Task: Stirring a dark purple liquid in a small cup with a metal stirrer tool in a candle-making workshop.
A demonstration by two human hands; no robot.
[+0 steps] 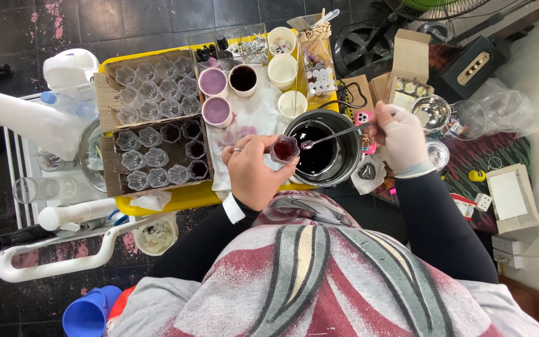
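Note:
My left hand point(252, 168) holds a small clear cup point(284, 150) filled with dark red liquid, just left of a black pot point(320, 150) of dark liquid. My right hand point(402, 138), in a pale glove, grips the handle of a long metal spoon point(332, 136); its bowl hovers over the pot, right beside the cup. A ring shows on my left hand. Both arms wear dark sleeves.
A yellow tray point(176, 197) carries cardboard boxes point(157, 156) of small clear moulded cups, some filled dark. Purple-filled cups point(213, 81), white cups point(282, 68) and a stained cloth point(251, 118) lie behind. A paper roll point(26, 118) is left; a metal bowl point(433, 112) and boxes are right.

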